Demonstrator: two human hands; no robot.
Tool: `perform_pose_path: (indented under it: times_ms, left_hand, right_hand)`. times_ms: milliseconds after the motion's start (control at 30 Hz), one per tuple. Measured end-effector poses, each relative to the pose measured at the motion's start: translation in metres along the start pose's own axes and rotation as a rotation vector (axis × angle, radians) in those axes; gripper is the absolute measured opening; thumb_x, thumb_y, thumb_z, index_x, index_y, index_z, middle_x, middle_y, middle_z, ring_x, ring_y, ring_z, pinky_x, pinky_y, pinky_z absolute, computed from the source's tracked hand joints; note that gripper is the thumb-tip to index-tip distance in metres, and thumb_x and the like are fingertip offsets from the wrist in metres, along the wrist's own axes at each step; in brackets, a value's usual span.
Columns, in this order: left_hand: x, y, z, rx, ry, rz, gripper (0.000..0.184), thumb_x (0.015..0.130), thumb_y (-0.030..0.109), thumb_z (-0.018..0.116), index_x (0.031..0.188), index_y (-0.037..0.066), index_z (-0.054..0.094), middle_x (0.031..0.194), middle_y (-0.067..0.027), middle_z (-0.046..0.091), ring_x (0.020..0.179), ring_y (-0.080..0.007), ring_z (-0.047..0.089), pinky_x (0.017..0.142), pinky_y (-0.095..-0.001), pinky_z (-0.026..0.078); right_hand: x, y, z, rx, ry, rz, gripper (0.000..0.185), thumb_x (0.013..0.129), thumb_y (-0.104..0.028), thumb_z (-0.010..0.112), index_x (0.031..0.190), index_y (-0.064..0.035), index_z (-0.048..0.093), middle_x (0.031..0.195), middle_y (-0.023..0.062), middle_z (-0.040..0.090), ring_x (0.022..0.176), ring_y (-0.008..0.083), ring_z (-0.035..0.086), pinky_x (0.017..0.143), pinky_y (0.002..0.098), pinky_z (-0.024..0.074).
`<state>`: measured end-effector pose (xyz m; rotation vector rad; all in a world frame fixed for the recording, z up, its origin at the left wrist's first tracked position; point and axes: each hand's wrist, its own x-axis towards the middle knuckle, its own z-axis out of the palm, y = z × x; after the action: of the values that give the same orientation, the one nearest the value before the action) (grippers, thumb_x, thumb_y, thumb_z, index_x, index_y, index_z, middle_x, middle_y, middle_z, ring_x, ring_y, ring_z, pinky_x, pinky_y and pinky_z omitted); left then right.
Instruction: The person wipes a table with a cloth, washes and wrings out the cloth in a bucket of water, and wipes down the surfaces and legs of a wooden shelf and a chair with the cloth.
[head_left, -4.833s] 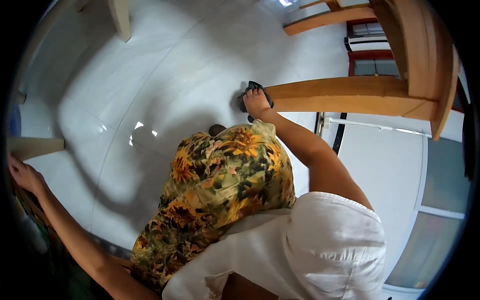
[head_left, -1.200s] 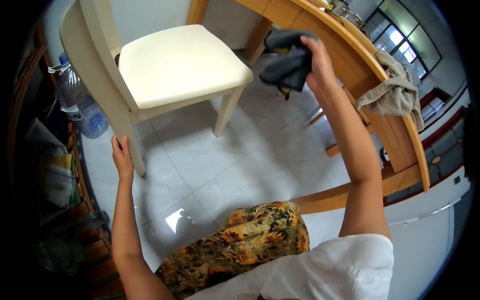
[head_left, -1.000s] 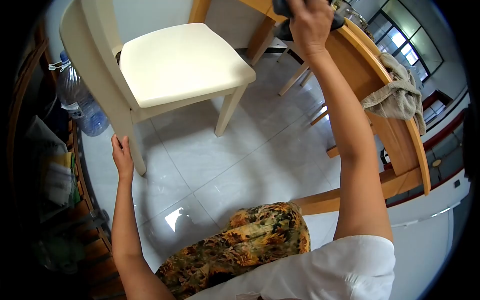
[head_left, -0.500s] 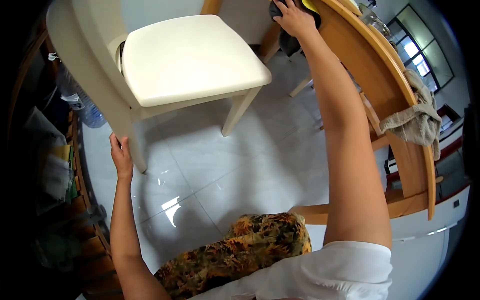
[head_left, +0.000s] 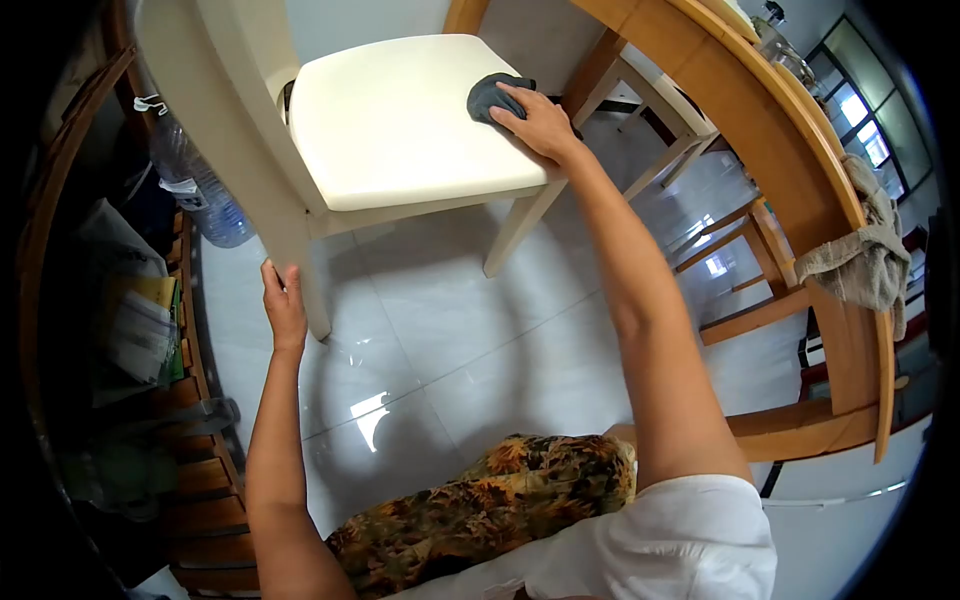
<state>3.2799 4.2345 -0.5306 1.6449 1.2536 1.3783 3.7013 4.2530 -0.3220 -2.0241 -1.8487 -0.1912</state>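
A cream chair (head_left: 400, 125) with a smooth pale seat stands at the upper left of centre. My right hand (head_left: 535, 122) presses a dark grey cloth (head_left: 495, 97) onto the seat near its right front corner, with the fingers resting over the cloth. Lower left, my left hand (head_left: 284, 305) is closed against the chair's back leg (head_left: 300, 270), thumb on one side and fingers on the other; the contact is partly hidden by the hand.
A wooden table (head_left: 760, 130) curves along the right, with a beige towel (head_left: 860, 265) over its edge. Stools stand beneath it. A large plastic bottle (head_left: 205, 195) is behind the chair. Slatted wooden shelving (head_left: 200, 480) holding bags lines the left side.
My right hand has come down from the table's edge onto the chair seat with the cloth. My left hand stays at the chair leg. The whole view has shifted slightly.
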Motion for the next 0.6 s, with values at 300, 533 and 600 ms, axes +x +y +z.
perform_pose_path:
  times_ms: [300, 533, 600]
  left_hand:
    - [0.003, 0.0, 0.002, 0.007, 0.03, 0.054, 0.036, 0.099, 0.03, 0.052, 0.123, 0.004, 0.047, 0.096, -0.0105, 0.06, 0.083, -0.0206, 0.055, 0.079, -0.0322, 0.045]
    - [0.006, 0.005, -0.009, 0.0, -0.042, -0.006, 0.033, 0.098, 0.027, 0.054, 0.12, 0.003, 0.05, 0.095, -0.0096, 0.059, 0.082, -0.018, 0.054, 0.077, -0.0308, 0.045]
    - [0.007, -0.002, -0.006, 0.009, -0.021, 0.061, 0.033, 0.098, 0.028, 0.055, 0.12, 0.003, 0.05, 0.094, -0.0093, 0.059, 0.082, -0.0174, 0.054, 0.077, -0.0302, 0.045]
  right_hand:
    - [-0.031, -0.171, 0.037, 0.199, -0.032, -0.491, 0.044, 0.089, -0.038, 0.057, 0.13, -0.0242, 0.058, 0.132, 0.0148, 0.055, 0.115, 0.0338, 0.057, 0.096, 0.042, 0.0454]
    - [-0.013, -0.099, 0.026, 0.118, -0.003, -0.242, 0.042, 0.091, -0.036, 0.053, 0.129, -0.0216, 0.058, 0.127, 0.0104, 0.059, 0.113, 0.0286, 0.057, 0.098, 0.0379, 0.0447]
    - [-0.005, -0.05, 0.012, -0.012, 0.029, 0.024, 0.044, 0.092, -0.036, 0.051, 0.132, -0.019, 0.056, 0.131, 0.0109, 0.057, 0.117, 0.0262, 0.056, 0.099, 0.0385, 0.044]
